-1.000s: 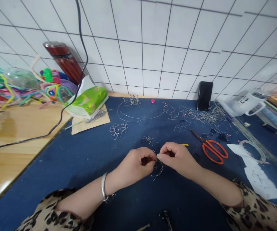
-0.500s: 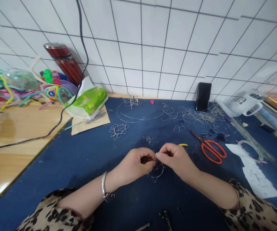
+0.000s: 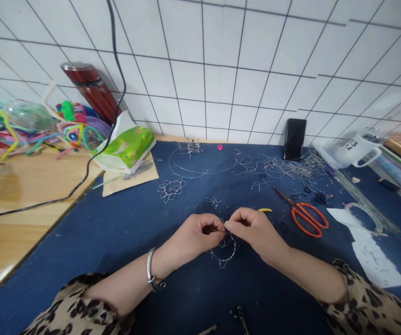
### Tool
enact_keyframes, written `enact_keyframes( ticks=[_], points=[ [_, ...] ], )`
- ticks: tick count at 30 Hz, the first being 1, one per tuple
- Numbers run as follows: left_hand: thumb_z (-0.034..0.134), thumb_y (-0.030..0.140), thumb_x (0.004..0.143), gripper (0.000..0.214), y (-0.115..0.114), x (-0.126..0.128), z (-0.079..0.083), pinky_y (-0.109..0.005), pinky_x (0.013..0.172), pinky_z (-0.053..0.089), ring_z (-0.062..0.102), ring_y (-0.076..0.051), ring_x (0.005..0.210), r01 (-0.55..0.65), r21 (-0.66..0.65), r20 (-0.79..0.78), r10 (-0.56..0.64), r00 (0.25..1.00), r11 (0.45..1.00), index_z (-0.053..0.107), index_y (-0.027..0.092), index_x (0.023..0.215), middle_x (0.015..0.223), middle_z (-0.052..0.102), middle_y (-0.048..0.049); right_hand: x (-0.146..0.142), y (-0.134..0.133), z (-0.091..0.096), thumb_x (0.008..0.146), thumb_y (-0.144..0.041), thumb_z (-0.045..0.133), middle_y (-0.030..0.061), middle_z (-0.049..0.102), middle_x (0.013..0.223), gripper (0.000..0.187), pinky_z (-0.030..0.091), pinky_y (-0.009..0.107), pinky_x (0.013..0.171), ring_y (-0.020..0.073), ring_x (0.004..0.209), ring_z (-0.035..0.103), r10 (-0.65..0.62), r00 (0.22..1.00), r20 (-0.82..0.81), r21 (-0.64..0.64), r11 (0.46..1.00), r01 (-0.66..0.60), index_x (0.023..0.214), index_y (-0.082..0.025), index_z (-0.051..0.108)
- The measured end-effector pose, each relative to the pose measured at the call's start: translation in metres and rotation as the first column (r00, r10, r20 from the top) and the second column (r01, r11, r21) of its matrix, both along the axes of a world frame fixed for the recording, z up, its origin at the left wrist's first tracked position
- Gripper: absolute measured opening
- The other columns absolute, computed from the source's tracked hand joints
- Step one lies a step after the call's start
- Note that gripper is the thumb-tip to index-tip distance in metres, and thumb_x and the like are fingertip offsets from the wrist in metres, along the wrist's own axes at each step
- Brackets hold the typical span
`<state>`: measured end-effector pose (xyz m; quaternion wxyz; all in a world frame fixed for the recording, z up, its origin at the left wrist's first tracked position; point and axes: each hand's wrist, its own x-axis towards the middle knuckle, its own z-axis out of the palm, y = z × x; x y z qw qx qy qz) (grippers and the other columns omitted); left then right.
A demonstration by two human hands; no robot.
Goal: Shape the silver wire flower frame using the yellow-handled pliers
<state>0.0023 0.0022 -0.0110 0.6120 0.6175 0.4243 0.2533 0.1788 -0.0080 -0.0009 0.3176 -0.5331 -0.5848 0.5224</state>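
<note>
Thin silver wire bent into a ring with small loops, a wire ring [image 3: 233,253], hangs below my fingertips over the dark blue cloth. My left hand [image 3: 200,235] pinches its wire between thumb and forefinger, a bangle on that wrist. Touching close beside it, my right hand [image 3: 252,230] pinches the same wirework from the other side. My fingers hide the ring's upper part. Just beyond my hands lies a small bundle of twisted wire [image 3: 214,202]. Farther left rests a flower-shaped wire ring [image 3: 171,190] with small pinkish beads.
Orange-handled scissors [image 3: 308,218] lie right of my hands, near a torn white paper [image 3: 375,260]. Tangled wire [image 3: 291,167] spreads before an upright phone [image 3: 294,139] and a white mug [image 3: 357,149]. A green tissue pack [image 3: 127,149] sits at left, with a black cable [image 3: 92,160] crossing there.
The wire ring has shifted slightly left and turned, so more of its lower curve shows. Both hands stay pinched in nearly the same place.
</note>
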Motion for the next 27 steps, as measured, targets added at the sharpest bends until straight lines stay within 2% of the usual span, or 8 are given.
enact_keyframes(
  ticks=[6,14,18,20,22,23,25,27],
  points=[
    [0.057,0.018,0.072,0.005,0.000,0.002,0.000,-0.020,0.050,0.033,0.039,-0.007,0.052,-0.003,-0.039,0.030,0.004,1.000,0.999,0.057,0.015,0.070,0.059,0.047,0.0044,0.001,0.001,0.001,0.077,-0.032,0.056,-0.0038,0.048,0.063,0.017,0.035,0.021,0.052,0.0078,0.057,0.041,0.016,1.000,0.023,0.021,1.000,-0.016,0.070,-0.017,0.054],
    [0.055,0.017,0.072,0.003,-0.001,0.003,0.000,-0.019,0.044,0.025,0.031,-0.005,0.046,0.011,-0.239,0.173,0.031,0.984,0.971,0.057,0.014,0.071,0.058,0.045,0.0051,0.001,0.003,0.006,0.078,-0.032,0.055,-0.0042,0.047,0.062,0.017,0.034,0.020,0.050,0.0072,0.055,0.040,0.033,0.997,0.075,0.070,0.997,-0.038,0.071,-0.017,0.053],
    [0.056,0.015,0.073,0.003,0.000,0.002,-0.002,-0.019,0.045,0.025,0.032,-0.005,0.047,0.018,-0.271,0.228,0.046,0.973,0.963,0.058,0.014,0.071,0.058,0.046,0.0049,0.011,0.012,0.008,0.082,-0.038,0.049,-0.0033,0.049,0.062,0.023,0.036,0.022,0.052,0.0086,0.056,0.043,0.067,0.973,0.219,0.161,0.981,-0.104,0.073,-0.018,0.056],
    [0.057,0.016,0.074,0.004,0.001,0.001,-0.002,-0.019,0.045,0.025,0.031,-0.005,0.046,0.015,-0.280,0.249,0.058,0.967,0.960,0.057,0.014,0.071,0.056,0.044,0.0056,0.022,0.018,0.007,0.084,-0.036,0.047,-0.0002,0.055,0.072,0.022,0.041,0.025,0.062,0.0111,0.067,0.050,0.060,0.913,0.402,0.279,0.942,-0.185,0.075,-0.018,0.058],
    [0.057,0.017,0.075,0.005,0.001,-0.001,-0.003,-0.019,0.045,0.025,0.031,-0.005,0.046,0.010,-0.290,0.266,0.071,0.961,0.957,0.057,0.014,0.071,0.056,0.043,0.0059,0.037,0.024,0.004,0.082,-0.037,0.051,0.0043,0.058,0.087,0.021,0.042,0.033,0.075,0.0170,0.085,0.052,0.025,0.786,0.618,0.361,0.879,-0.312,0.085,-0.019,0.061],
    [0.058,0.017,0.076,0.005,0.002,-0.002,-0.003,-0.019,0.045,0.024,0.031,-0.005,0.046,0.005,-0.292,0.273,0.079,0.959,0.956,0.056,0.014,0.072,0.057,0.043,0.0058,0.044,0.026,0.001,0.079,-0.040,0.055,0.0070,0.058,0.096,0.027,0.040,0.039,0.082,0.0216,0.095,0.050,0.021,0.703,0.711,0.363,0.845,-0.393,0.096,-0.020,0.061],
    [0.058,0.018,0.077,0.006,0.003,-0.004,-0.003,-0.019,0.045,0.024,0.031,-0.005,0.047,-0.009,-0.292,0.282,0.095,0.955,0.956,0.056,0.014,0.073,0.058,0.043,0.0057,0.056,0.027,-0.002,0.071,-0.049,0.062,0.0115,0.052,0.115,0.050,0.037,0.049,0.087,0.0306,0.110,0.042,0.012,0.548,0.836,0.314,0.809,-0.496,0.113,-0.022,0.055],
    [0.058,0.019,0.077,0.006,0.004,-0.005,-0.004,-0.019,0.046,0.025,0.032,-0.005,0.048,-0.026,-0.286,0.284,0.110,0.953,0.958,0.055,0.015,0.074,0.059,0.043,0.0055,0.065,0.025,-0.005,0.069,-0.050,0.063,0.0124,0.044,0.127,0.063,0.037,0.050,0.087,0.0334,0.116,0.037,0.036,0.447,0.894,0.251,0.786,-0.565,0.123,-0.024,0.047]
  ],
)
